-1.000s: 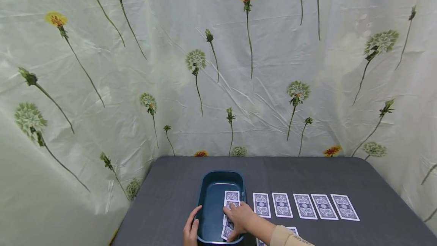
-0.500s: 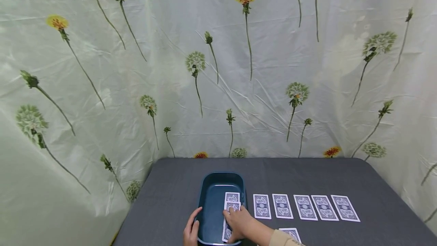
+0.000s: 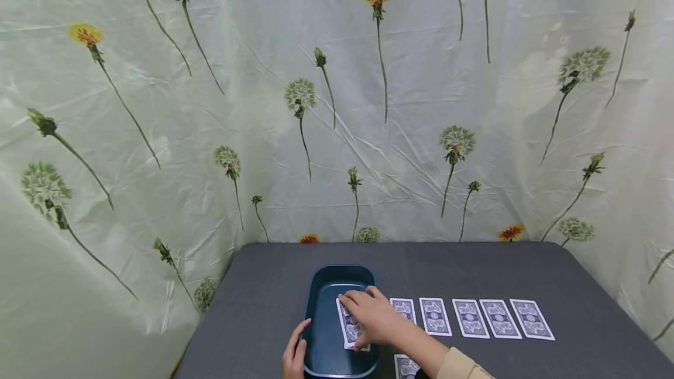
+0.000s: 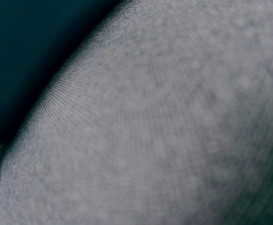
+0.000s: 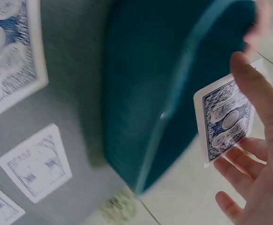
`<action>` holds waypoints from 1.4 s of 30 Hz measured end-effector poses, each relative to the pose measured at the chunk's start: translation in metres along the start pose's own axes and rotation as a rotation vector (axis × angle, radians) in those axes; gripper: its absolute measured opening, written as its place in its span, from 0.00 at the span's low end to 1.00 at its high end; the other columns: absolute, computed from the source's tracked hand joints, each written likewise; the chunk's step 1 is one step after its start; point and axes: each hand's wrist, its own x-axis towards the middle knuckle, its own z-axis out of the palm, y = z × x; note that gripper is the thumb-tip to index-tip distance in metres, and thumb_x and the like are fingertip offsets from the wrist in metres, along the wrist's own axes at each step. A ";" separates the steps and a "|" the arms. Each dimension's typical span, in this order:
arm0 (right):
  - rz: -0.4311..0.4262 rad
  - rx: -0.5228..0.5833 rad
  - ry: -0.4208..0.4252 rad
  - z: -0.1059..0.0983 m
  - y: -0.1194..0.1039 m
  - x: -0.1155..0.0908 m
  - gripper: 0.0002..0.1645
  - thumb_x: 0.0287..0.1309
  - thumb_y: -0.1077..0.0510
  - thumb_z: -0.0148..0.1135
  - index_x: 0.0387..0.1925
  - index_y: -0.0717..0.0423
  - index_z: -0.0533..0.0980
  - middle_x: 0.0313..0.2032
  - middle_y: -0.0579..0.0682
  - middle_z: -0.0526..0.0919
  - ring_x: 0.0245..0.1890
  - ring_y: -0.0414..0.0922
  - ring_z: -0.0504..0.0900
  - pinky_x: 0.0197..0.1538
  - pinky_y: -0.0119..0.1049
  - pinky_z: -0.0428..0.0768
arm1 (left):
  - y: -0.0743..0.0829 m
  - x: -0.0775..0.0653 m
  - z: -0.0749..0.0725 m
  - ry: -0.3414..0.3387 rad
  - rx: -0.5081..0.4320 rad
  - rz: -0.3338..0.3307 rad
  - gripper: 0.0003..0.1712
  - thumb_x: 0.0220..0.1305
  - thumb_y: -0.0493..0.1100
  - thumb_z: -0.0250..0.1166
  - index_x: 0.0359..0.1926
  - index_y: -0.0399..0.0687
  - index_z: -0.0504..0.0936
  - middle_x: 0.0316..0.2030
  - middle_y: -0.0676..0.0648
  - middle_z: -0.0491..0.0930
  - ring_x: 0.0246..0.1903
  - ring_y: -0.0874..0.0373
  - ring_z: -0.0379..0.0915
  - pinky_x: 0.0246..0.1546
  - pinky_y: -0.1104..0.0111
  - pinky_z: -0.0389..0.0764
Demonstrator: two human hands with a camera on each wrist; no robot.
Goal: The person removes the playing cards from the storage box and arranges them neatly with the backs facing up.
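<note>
A dark teal rectangular tray (image 3: 326, 332) stands on the table. Over its right half, my right hand (image 3: 376, 316) pinches a small stack of blue-backed playing cards (image 3: 348, 323), backs up. The right wrist view has the thumb on top of the playing cards (image 5: 226, 119) and fingers underneath, their edges slightly out of line. My left hand (image 3: 295, 354) rests against the tray's left side, fingertips right at the rim. Only the tray's dark wall (image 4: 28, 51) and grey cloth show in the left wrist view. My right hand hides part of the tray's right rim.
Right of the tray, a row of several face-down cards (image 3: 470, 319) lies on the dark grey table (image 3: 447, 271). Another card (image 3: 405, 365) lies nearer the front edge, partly behind the right forearm. A flower-printed curtain (image 3: 337, 104) hangs behind.
The overlapping cards spread along the tray's right side are now gathered into one stack in my right hand, which has moved up and away from me. The left hand stays put.
</note>
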 end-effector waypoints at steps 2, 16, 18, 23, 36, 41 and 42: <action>0.021 0.031 0.015 -0.012 0.006 -0.005 0.56 0.29 0.33 0.71 0.62 0.51 0.64 0.56 0.46 0.72 0.56 0.41 0.70 0.59 0.45 0.65 | 0.000 0.000 0.000 -0.009 -0.012 -0.009 0.18 0.66 0.37 0.46 0.53 0.47 0.76 0.54 0.43 0.74 0.48 0.82 0.62 0.48 0.79 0.67; 0.107 -0.083 0.120 -0.036 0.071 -0.092 0.60 0.18 0.38 0.76 0.58 0.60 0.66 0.54 0.52 0.73 0.52 0.46 0.74 0.55 0.50 0.67 | -0.005 0.002 -0.001 0.012 -0.045 0.087 0.17 0.68 0.37 0.46 0.52 0.42 0.76 0.52 0.41 0.75 0.48 0.85 0.60 0.47 0.84 0.65; 0.118 -0.083 0.108 -0.032 0.080 -0.107 0.59 0.18 0.40 0.76 0.57 0.61 0.67 0.53 0.53 0.74 0.50 0.47 0.74 0.54 0.51 0.67 | -0.004 0.001 -0.002 0.013 -0.049 0.079 0.17 0.67 0.37 0.46 0.52 0.42 0.76 0.52 0.43 0.75 0.48 0.85 0.60 0.47 0.84 0.64; 0.155 -0.086 0.044 -0.012 0.096 -0.141 0.58 0.13 0.41 0.77 0.54 0.62 0.69 0.51 0.54 0.75 0.48 0.48 0.74 0.52 0.52 0.67 | -0.003 0.003 -0.001 0.009 -0.051 0.043 0.17 0.68 0.38 0.46 0.53 0.43 0.76 0.53 0.43 0.75 0.47 0.85 0.60 0.47 0.83 0.64; 0.053 -0.103 -0.027 0.058 0.117 -0.194 0.44 0.39 0.25 0.56 0.46 0.57 0.75 0.41 0.46 0.80 0.42 0.39 0.77 0.40 0.45 0.73 | 0.001 0.004 -0.002 -0.017 -0.054 0.010 0.18 0.68 0.38 0.45 0.54 0.46 0.75 0.55 0.42 0.73 0.47 0.81 0.61 0.47 0.80 0.66; 0.066 -0.088 -0.112 0.068 0.119 -0.197 0.45 0.47 0.22 0.44 0.46 0.55 0.76 0.42 0.44 0.80 0.41 0.37 0.78 0.40 0.43 0.74 | -0.002 0.003 -0.001 -0.025 -0.042 0.007 0.18 0.68 0.37 0.45 0.54 0.45 0.75 0.55 0.41 0.73 0.47 0.82 0.60 0.47 0.81 0.65; 0.069 -0.090 -0.125 0.069 0.119 -0.197 0.45 0.47 0.22 0.43 0.46 0.55 0.76 0.42 0.44 0.80 0.41 0.37 0.78 0.41 0.43 0.73 | -0.002 0.003 -0.001 -0.020 -0.040 0.010 0.18 0.67 0.37 0.45 0.54 0.44 0.75 0.55 0.41 0.73 0.47 0.83 0.60 0.46 0.82 0.65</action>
